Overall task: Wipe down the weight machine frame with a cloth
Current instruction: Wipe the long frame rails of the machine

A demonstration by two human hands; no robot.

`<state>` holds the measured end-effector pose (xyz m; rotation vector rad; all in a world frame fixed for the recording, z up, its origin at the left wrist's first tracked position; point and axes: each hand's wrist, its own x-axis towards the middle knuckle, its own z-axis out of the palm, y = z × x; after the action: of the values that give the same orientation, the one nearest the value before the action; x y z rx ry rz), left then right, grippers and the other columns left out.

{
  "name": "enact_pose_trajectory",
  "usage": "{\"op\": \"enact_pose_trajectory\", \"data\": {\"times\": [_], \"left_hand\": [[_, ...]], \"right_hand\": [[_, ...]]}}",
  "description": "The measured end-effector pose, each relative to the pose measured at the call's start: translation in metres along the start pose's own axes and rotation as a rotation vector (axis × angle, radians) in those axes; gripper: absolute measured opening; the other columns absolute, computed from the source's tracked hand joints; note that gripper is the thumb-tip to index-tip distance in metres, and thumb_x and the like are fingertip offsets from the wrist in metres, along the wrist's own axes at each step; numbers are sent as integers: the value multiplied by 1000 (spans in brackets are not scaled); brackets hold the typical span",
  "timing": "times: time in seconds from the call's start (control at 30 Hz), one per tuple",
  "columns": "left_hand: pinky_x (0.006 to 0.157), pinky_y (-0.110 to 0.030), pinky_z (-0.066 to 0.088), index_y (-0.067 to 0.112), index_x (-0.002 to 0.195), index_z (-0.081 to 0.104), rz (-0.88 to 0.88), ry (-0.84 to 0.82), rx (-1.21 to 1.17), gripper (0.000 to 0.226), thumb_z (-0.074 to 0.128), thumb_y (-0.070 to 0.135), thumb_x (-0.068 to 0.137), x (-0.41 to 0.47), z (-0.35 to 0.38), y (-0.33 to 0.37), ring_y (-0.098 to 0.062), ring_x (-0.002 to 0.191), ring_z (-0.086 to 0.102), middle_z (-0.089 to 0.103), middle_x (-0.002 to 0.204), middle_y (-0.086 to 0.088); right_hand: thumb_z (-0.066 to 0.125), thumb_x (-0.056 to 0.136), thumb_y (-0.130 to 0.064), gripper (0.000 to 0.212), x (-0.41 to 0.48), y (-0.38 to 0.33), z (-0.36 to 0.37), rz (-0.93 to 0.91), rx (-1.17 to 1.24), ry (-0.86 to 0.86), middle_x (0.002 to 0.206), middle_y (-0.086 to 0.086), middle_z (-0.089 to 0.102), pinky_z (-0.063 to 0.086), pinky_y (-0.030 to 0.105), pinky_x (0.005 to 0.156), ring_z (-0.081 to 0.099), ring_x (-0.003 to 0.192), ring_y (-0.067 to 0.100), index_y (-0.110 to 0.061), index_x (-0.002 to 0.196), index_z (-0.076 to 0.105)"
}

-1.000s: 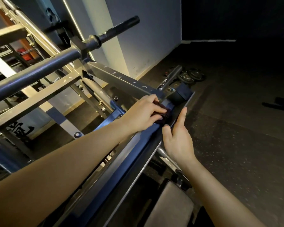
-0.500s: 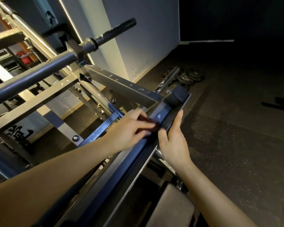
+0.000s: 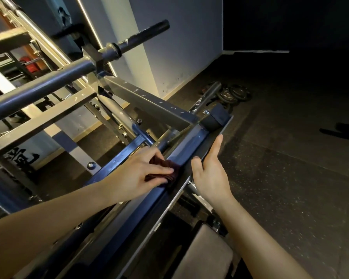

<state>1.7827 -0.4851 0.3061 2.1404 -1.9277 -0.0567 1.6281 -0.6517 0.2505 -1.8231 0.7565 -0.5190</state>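
Head view. The left hand (image 3: 137,174) presses a dark red cloth (image 3: 168,171) flat on the top of a sloping blue bar (image 3: 186,152) of the machine frame — fingers extended and close together over the cloth, thumb tucked alongside it. The right hand (image 3: 210,174) rests against the outer edge of the same bar, just beside the cloth, fingers straight and pressed together, thumb spread onto the bar. A grey barbell (image 3: 40,88) crosses above left. Weight plates (image 3: 236,92) lie on the dark floor (image 3: 290,178) beyond — a padded bench (image 3: 206,256) sits below.
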Motion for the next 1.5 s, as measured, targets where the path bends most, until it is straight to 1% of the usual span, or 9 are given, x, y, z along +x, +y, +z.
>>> {"op": "enact_pose_trajectory", "data": {"times": [0.33, 0.63, 0.77, 0.83, 0.93, 1.03, 1.13, 1.3, 1.5], "left_hand": [[92, -31, 44, 33, 126, 72, -60, 124, 60, 33, 71, 35, 94, 136, 22, -4, -12, 106, 44, 48, 112, 6], [77, -28, 48, 22, 122, 71, -211, 261, 304, 29, 60, 36, 100, 111, 34, 16, -19, 96, 58, 59, 108, -4], [62, -13, 40, 23, 104, 77, -523, 331, -70, 16, 66, 32, 98, 74, 11, 7, 1, 67, 57, 68, 83, 9], [69, -23, 58, 24, 102, 78, -679, 390, -300, 13, 72, 32, 94, 53, -5, -3, -1, 68, 68, 74, 82, 10], [81, -39, 63, 25, 103, 78, -784, 414, -584, 14, 76, 32, 91, 27, -28, -12, -11, 79, 75, 77, 87, 5], [87, -40, 62, 23, 106, 78, -747, 367, -694, 19, 77, 32, 90, 21, -36, -15, -14, 87, 75, 77, 94, 2], [90, -35, 59, 27, 100, 78, -610, 378, -620, 15, 80, 35, 87, 36, -31, -13, -7, 87, 72, 76, 94, 10], [87, -25, 47, 27, 122, 73, -257, 361, -247, 32, 74, 39, 92, 85, -8, 7, -12, 99, 62, 65, 109, 4], [94, -40, 54, 21, 125, 61, -281, 293, 8, 52, 82, 41, 82, 128, 30, 12, -28, 116, 58, 57, 124, -7]], "right_hand": [[42, 103, -35, 86, 1, 1, 2, 19, -41, -5, 86, 1, 60, 49, 41, 67, 58, 70, 16, -32, 155, -28], [41, 104, -31, 85, -3, -10, 0, 81, -45, 14, 77, 2, 60, 54, 49, 70, 60, 67, 22, -24, 157, -24], [40, 105, -29, 84, -7, -17, -1, 122, -38, -2, 77, 5, 63, 57, 49, 72, 62, 70, 24, -25, 156, -27], [40, 105, -27, 84, -8, -20, -1, 147, -29, 11, 76, 6, 62, 55, 46, 70, 60, 68, 23, -26, 156, -27], [41, 106, -27, 83, -8, -24, 2, 189, -44, 38, 84, 7, 62, 54, 43, 69, 58, 69, 20, -27, 157, -25], [43, 106, -28, 82, -10, -36, 9, 227, -78, 86, 125, 10, 56, 55, 46, 82, 63, 89, 22, -27, 159, -19], [46, 107, -27, 80, -16, -50, 21, 266, -135, 164, 165, 10, 23, 49, 42, 92, 58, 120, 31, -20, 162, -12], [44, 107, -24, 76, -27, -57, 42, 272, -127, 327, 157, 7, 41, 57, 46, 88, 63, 113, 27, -28, 163, -6], [44, 107, -25, 72, -25, -52, 43, 272, -143, 366, 159, 5, 41, 54, 44, 98, 57, 128, 26, -28, 163, -2]]}}
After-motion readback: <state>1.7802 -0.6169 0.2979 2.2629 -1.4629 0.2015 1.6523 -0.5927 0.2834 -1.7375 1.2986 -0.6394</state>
